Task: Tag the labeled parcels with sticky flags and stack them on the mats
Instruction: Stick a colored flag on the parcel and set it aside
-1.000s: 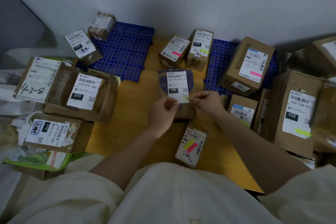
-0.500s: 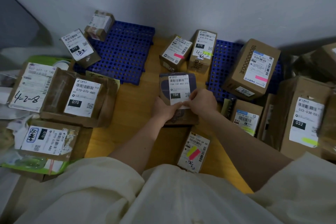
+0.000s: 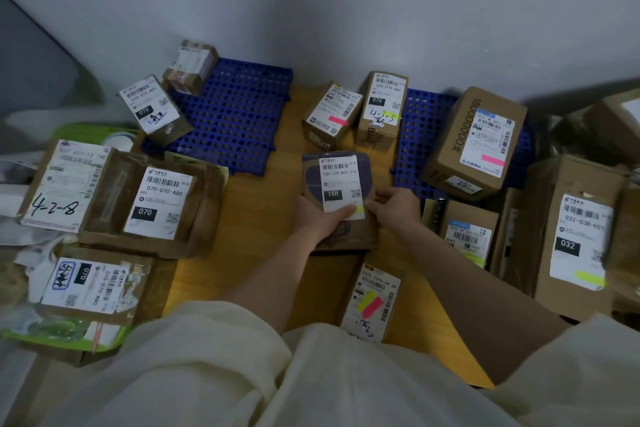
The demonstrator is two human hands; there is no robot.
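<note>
Nearest the body, a small parcel (image 3: pixel 372 302) already bearing a yellow and a pink flag lies on the table (image 3: pixel 249 218), just below the grip. At the grip itself, a flat brown parcel (image 3: pixel 341 204) marked 15H is held at its lower left edge by the left hand (image 3: pixel 320 220), fingers curled under and thumb laid over the label, while the right hand (image 3: pixel 394 206) pinches a yellow sticky flag (image 3: pixel 360 210) against the label's lower right corner; this flag appears to be just being pressed on, so the tagging of this parcel is judged nearly done and its stacking still to come. Beyond the grip, two flagged parcels (image 3: pixel 356 111) stand between the mats. To the far left of the grip, the left blue mat (image 3: pixel 235 114) carries only two small boxes at its edge; to the far right, the right blue mat (image 3: pixel 420 135) holds one large pink-flagged box (image 3: pixel 474 142). Several labelled boxes (image 3: pixel 152 204) at the left show no flag, so much is judged left.
</note>
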